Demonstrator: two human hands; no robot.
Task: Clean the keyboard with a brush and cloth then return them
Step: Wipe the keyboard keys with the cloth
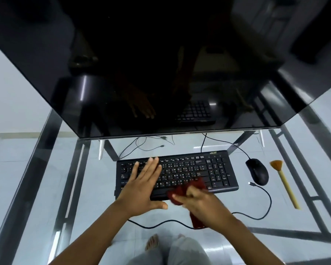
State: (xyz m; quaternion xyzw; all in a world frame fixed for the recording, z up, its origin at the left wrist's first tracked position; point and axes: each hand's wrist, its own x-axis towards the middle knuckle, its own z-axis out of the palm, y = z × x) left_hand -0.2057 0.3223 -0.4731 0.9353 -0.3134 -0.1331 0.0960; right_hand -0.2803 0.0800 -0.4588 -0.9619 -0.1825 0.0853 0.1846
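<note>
Head view, looking down through a glass desk. Right hand (201, 202), lower centre of the frame, is closed around a dark red cloth (187, 190); the fingers are curled and the cloth is bunched in them, with one end spread on the keys ahead of the knuckles and the other hanging below the wrist. The cloth presses on the near edge of the keyboard (218, 169), about its middle, by the space bar. Motion blur softens the cloth and fingertips.

Left hand (143, 184) lies flat on the left half of the keyboard, fingers spread and extended toward the top rows, thumb pointing right along the near edge; it grips nothing.

The black keyboard sits centre frame on the desk (36, 169), its cable running from the back edge. A black mouse (257, 174) lies just right of it, its cable (264, 203) looping along the near side of the desk. The brush (284, 183), with orange bristles and a pale wooden handle, lies right of the mouse, apart from both hands, bristles toward the top of the frame.

A dark monitor (161, 64) fills the upper frame, reflecting the left hand and the keys. Bare feet and pale trousers show through the glass at bottom centre.
</note>
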